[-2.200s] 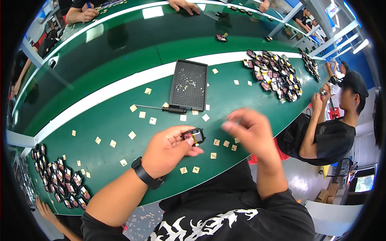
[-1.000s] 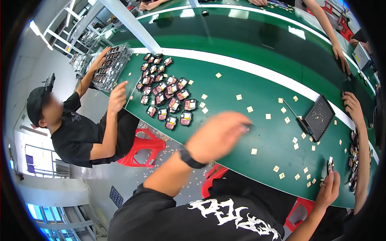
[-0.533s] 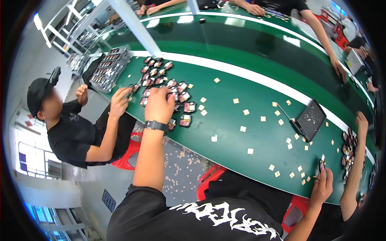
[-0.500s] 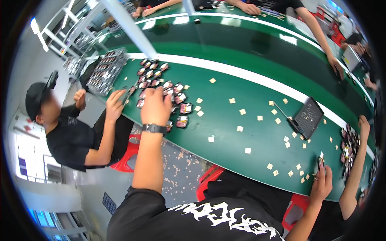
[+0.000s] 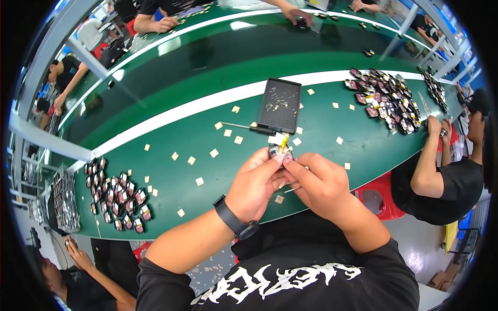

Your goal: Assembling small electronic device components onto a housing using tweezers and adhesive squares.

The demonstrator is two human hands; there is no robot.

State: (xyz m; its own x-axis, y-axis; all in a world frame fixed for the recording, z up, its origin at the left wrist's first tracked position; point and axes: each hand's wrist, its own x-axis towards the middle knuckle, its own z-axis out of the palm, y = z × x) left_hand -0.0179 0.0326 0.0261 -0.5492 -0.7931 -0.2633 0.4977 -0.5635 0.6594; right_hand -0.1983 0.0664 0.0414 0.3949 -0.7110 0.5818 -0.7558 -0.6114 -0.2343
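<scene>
In front of my body, above the green table, both hands meet at a small black electronic part [image 5: 279,150] with a yellow strip and a pale piece at its top. My left hand [image 5: 254,187], wearing a dark watch, grips it between thumb and fingers. My right hand [image 5: 322,182] pinches it from the other side, thumb beside the left thumb. A thin metal rod [image 5: 292,189] sticks out below my right fingers; its other end is hidden in that hand. My fingers cover most of the part's lower side.
Just beyond my hands lies a black tray [image 5: 280,106] of tiny pieces, with a thin screwdriver-like tool [image 5: 249,127] beside it. Small pale squares [image 5: 213,153] are scattered over the green table [image 5: 166,199]. Similar parts are heaped left [image 5: 119,194] and right [image 5: 386,98]. Co-workers sit on both sides.
The view has turned right. My left hand has left the heap of parts on the left and come to my right hand; both now hold the small part together.
</scene>
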